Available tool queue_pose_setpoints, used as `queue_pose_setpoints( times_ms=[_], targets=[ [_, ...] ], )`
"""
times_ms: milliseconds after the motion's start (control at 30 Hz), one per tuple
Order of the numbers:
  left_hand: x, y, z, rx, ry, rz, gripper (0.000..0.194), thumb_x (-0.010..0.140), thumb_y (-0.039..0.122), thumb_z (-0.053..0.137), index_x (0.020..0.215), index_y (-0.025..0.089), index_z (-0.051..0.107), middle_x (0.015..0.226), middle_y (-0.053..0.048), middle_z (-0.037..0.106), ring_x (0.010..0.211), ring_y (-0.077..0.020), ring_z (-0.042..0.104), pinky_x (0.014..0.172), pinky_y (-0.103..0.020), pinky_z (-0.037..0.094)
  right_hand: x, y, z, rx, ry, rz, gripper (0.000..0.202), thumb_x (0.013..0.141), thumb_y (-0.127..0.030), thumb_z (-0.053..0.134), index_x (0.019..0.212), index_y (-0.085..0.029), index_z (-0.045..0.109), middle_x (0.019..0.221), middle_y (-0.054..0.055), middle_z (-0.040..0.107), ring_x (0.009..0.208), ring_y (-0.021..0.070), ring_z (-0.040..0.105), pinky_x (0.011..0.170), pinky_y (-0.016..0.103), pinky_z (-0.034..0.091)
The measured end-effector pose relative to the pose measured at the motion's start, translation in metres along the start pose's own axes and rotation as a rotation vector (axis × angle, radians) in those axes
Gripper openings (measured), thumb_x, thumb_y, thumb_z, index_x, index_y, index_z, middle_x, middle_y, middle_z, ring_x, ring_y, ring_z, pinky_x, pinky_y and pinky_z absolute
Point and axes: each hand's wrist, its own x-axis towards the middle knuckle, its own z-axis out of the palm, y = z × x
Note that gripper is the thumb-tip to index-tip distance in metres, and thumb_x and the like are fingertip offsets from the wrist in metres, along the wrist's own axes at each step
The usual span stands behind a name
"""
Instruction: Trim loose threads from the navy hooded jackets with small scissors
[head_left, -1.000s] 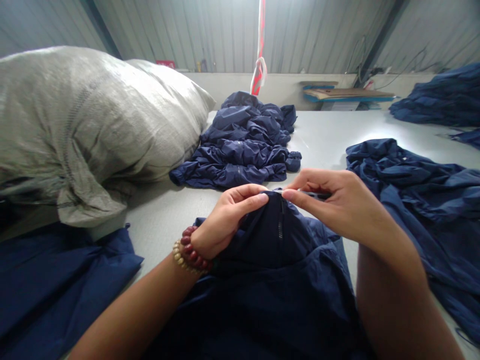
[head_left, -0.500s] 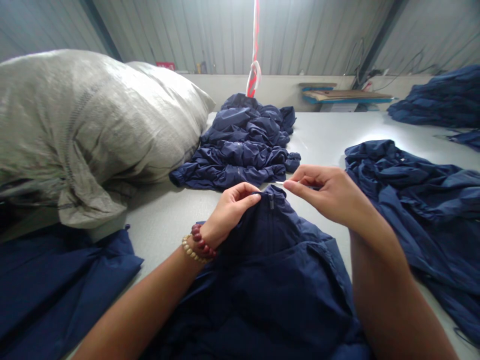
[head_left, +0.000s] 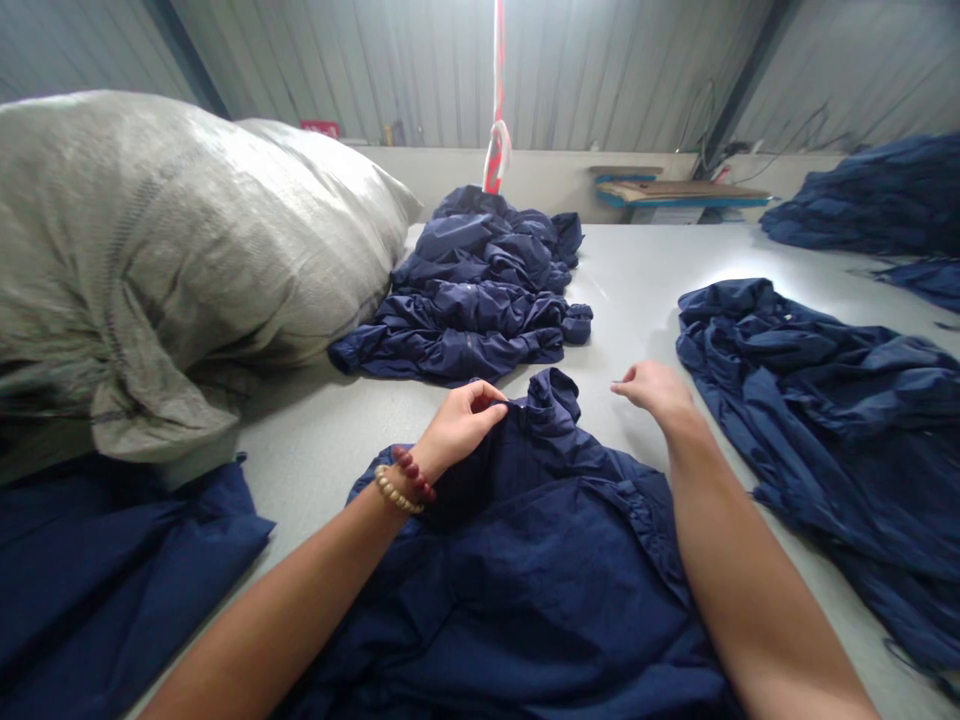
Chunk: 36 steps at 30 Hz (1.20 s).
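Note:
A navy blue jacket (head_left: 525, 580) lies spread in front of me, its collar end pointing away. My left hand (head_left: 466, 425), with two bead bracelets (head_left: 401, 485) at the wrist, pinches the edge of the jacket's collar beside the front zipper (head_left: 523, 420). Off to the right of the collar, above the bare tabletop, my right hand (head_left: 651, 388) is apart from the cloth. Its thumb and fingers are pressed together on something small and pale, of which only a tip shows; I cannot tell what it is.
Crumpled navy garments (head_left: 480, 290) are heaped beyond the collar, and others (head_left: 825, 400) lie along the right. A big stuffed woven sack (head_left: 195, 260) stands at left, above more navy cloth (head_left: 112, 570). A red-and-white cord (head_left: 496, 150) hangs over the pale table (head_left: 622, 270).
My right hand has drawn away from the collar, to the right and slightly down. My left hand keeps its pinch, and the collar now folds over to the right.

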Motion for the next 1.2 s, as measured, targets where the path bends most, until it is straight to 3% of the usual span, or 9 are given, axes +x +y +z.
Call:
queue_pose_setpoints(
  times_ms=[200,400,500,633,733,833,933,1067,1200],
  targets=[
    [-0.002,0.000,0.002,-0.011,-0.014,0.002,0.022,0.082,0.036,0.073,0.091,0.016,0.073,0.086,-0.004,0.071,0.081,-0.0176,0.063,0.072,-0.028,0.048,0.001,0.002,0.011,-0.049,-0.127,0.036,0.024,0.087,-0.043,0.077,0.099,-0.024,0.084,0.108,0.015,0.080,0.103,0.0328,0.074,0.085,0.039,0.054],
    [-0.001,0.003,-0.002,0.050,-0.045,0.023,0.017,0.082,0.030,0.072,0.091,0.016,0.075,0.086,-0.004,0.073,0.080,-0.0169,0.064,0.074,-0.028,0.049,0.000,0.003,0.012,-0.055,-0.159,0.033,0.029,0.090,-0.047,0.073,0.098,-0.021,0.083,0.113,0.018,0.079,0.105,0.0353,0.073,0.086,0.041,0.053],
    [-0.002,0.004,-0.008,0.124,-0.142,0.053,0.011,0.078,0.020,0.072,0.087,0.017,0.076,0.086,-0.003,0.075,0.082,-0.0172,0.066,0.079,-0.028,0.049,-0.004,-0.005,0.003,-0.039,-0.155,-0.019,0.036,0.095,-0.051,0.065,0.090,-0.018,0.080,0.105,0.019,0.079,0.100,0.0340,0.073,0.082,0.039,0.051],
    [-0.005,0.008,-0.015,0.226,-0.224,0.134,0.011,0.077,0.010,0.069,0.079,0.018,0.076,0.084,-0.001,0.076,0.084,-0.0173,0.068,0.084,-0.029,0.048,-0.023,-0.030,-0.022,0.055,-0.146,-0.170,0.058,0.102,-0.065,0.048,0.077,-0.018,0.071,0.088,0.014,0.075,0.084,0.0251,0.070,0.070,0.032,0.045],
    [-0.007,0.014,-0.016,0.382,-0.207,0.266,0.016,0.078,0.006,0.068,0.073,0.020,0.076,0.086,-0.002,0.075,0.087,-0.0178,0.067,0.086,-0.029,0.047,-0.049,-0.055,-0.039,0.240,-0.135,-0.326,0.069,0.091,-0.086,0.050,0.073,-0.020,0.061,0.074,0.006,0.067,0.067,0.0188,0.059,0.058,0.030,0.037],
    [-0.011,0.024,-0.017,0.535,-0.261,0.315,0.018,0.078,0.006,0.069,0.073,0.021,0.078,0.087,-0.003,0.075,0.089,-0.0190,0.066,0.085,-0.029,0.046,-0.074,-0.076,-0.040,0.333,-0.208,-0.458,0.072,0.078,-0.092,0.063,0.066,-0.021,0.054,0.062,0.000,0.057,0.057,0.0143,0.048,0.051,0.030,0.027],
    [-0.015,0.037,-0.023,0.552,-0.410,0.218,0.011,0.079,0.014,0.075,0.082,0.022,0.082,0.089,-0.002,0.077,0.088,-0.0191,0.068,0.082,-0.028,0.046,-0.083,-0.089,-0.027,0.289,-0.262,-0.524,0.066,0.077,-0.081,0.073,0.060,-0.021,0.051,0.057,-0.002,0.053,0.053,0.0120,0.043,0.049,0.029,0.024],
    [-0.020,0.050,-0.033,0.519,-0.561,0.020,0.021,0.088,0.038,0.074,0.091,0.021,0.084,0.085,-0.001,0.079,0.079,-0.0179,0.069,0.071,-0.027,0.044,-0.078,-0.090,-0.012,0.334,-0.352,-0.588,0.046,0.077,-0.047,0.084,0.064,-0.022,0.048,0.058,-0.004,0.057,0.051,0.0113,0.051,0.044,0.025,0.029],
    [-0.022,0.051,-0.029,0.687,-0.382,-0.069,0.045,0.096,0.056,0.062,0.075,0.020,0.078,0.068,-0.002,0.070,0.064,-0.0173,0.061,0.060,-0.030,0.034,-0.080,-0.086,-0.013,0.482,-0.578,-0.560,0.025,0.080,-0.030,0.077,0.077,-0.022,0.054,0.064,-0.001,0.066,0.055,0.0184,0.068,0.043,0.023,0.047]
  ],
)
